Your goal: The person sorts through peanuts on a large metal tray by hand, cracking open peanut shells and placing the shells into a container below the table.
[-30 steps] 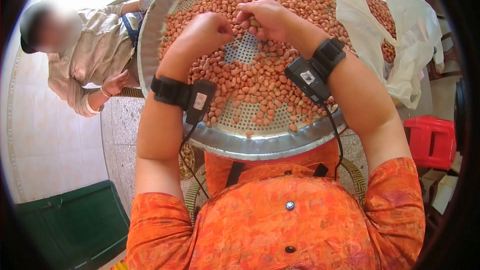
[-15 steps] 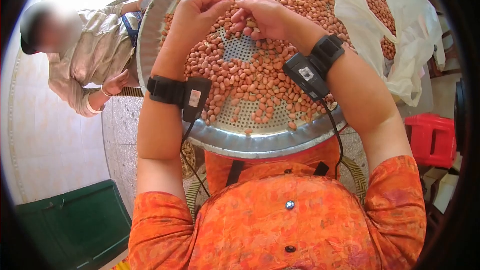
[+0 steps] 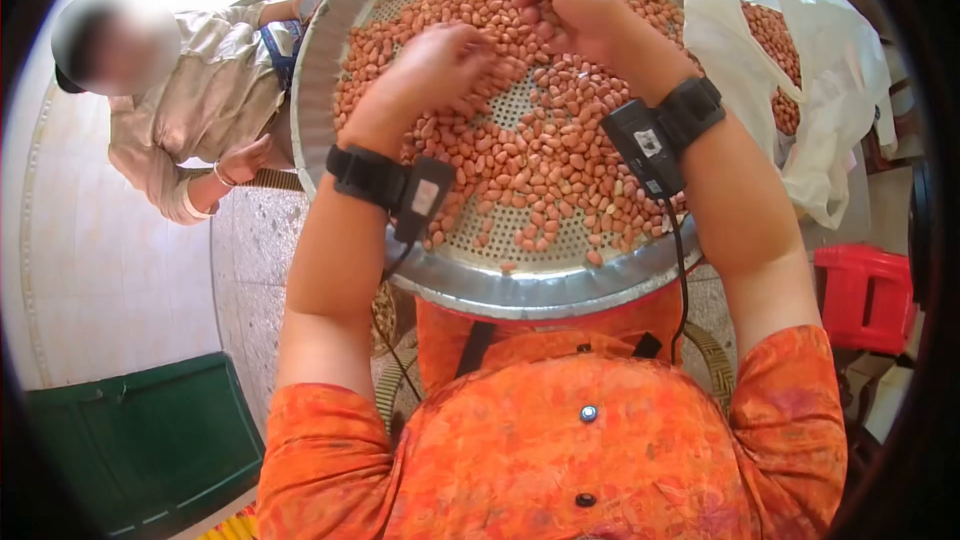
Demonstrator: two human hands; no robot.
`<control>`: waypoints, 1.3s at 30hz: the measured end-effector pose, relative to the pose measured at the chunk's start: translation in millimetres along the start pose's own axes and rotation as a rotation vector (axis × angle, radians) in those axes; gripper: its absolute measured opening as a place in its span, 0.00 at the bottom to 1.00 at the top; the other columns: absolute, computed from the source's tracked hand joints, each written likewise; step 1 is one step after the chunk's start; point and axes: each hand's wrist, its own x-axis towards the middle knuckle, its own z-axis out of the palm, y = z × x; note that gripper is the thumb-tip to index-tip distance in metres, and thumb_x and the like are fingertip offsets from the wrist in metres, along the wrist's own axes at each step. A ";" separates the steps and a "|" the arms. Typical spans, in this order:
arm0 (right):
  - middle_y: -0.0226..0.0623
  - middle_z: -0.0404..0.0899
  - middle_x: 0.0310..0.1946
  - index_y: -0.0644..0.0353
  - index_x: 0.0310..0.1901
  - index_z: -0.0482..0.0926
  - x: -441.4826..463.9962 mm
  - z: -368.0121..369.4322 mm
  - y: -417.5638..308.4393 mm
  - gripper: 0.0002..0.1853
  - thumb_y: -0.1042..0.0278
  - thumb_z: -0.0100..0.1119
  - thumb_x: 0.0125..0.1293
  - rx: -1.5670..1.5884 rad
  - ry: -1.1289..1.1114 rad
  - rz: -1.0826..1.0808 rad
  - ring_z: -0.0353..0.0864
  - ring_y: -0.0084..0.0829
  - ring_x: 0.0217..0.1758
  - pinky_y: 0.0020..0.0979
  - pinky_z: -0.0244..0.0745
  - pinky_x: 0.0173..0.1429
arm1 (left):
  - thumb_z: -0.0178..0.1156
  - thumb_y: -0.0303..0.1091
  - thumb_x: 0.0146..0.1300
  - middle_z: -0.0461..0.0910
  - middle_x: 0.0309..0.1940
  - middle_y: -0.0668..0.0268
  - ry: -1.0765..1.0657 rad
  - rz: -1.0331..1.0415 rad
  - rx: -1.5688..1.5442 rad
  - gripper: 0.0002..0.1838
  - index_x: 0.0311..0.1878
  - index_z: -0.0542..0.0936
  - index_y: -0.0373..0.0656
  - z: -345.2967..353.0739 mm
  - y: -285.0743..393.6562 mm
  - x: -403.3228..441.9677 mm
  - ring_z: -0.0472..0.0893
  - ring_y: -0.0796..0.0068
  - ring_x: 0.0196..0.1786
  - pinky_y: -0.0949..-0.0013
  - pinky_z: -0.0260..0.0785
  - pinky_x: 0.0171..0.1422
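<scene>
Reddish-brown shelled peanuts [image 3: 530,165] lie spread over a round metal tray with a perforated bottom [image 3: 460,298]. My left hand [image 3: 455,70] is low over the peanuts left of the middle, its fingers apart and blurred by motion. Just to the right and farther up, my right hand [image 3: 580,15] hovers with fingers curled inward around what look like a few peanuts, partly hidden by the fingers. A gap between the hands separates them.
A white plastic bag [image 3: 730,50] holding more peanuts stands at the tray's right. Below it is a red plastic stool [image 3: 865,298]. Another person [image 3: 200,90] sits at the left. A dark green panel [image 3: 150,445] is at the lower left. Cables hang from both wrist devices.
My hands were close together with fingertips nearly meeting. Now they are apart: the left has dropped down toward the peanuts with fingers spreading, and the right has shifted right. The view has shifted slightly.
</scene>
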 end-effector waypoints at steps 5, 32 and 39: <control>0.24 0.69 0.18 0.56 0.27 0.72 4.7 -16.0 -7.3 0.13 0.57 0.46 0.63 0.066 0.002 -0.053 0.65 0.14 0.17 0.16 0.55 0.16 | 0.57 0.33 0.55 0.77 0.29 0.65 -0.250 0.571 -0.129 0.13 0.43 0.76 0.39 12.4 32.9 -18.1 0.75 0.80 0.27 0.76 0.68 0.31; 0.28 0.72 0.25 0.60 0.32 0.73 7.8 -7.2 5.9 0.07 0.66 0.51 0.59 0.010 0.075 -0.037 0.69 0.18 0.23 0.20 0.67 0.26 | 0.57 0.34 0.55 0.74 0.24 0.71 0.414 0.016 -0.205 0.13 0.42 0.76 0.39 -24.5 -42.4 15.8 0.71 0.86 0.24 0.83 0.64 0.24; 0.28 0.72 0.24 0.59 0.30 0.74 6.2 -6.4 3.9 0.06 0.66 0.52 0.58 -0.032 0.062 -0.035 0.69 0.18 0.23 0.19 0.66 0.25 | 0.61 0.34 0.46 0.78 0.22 0.63 0.045 -0.013 0.067 0.10 0.30 0.79 0.39 -22.0 -22.1 2.8 0.77 0.73 0.25 0.71 0.70 0.32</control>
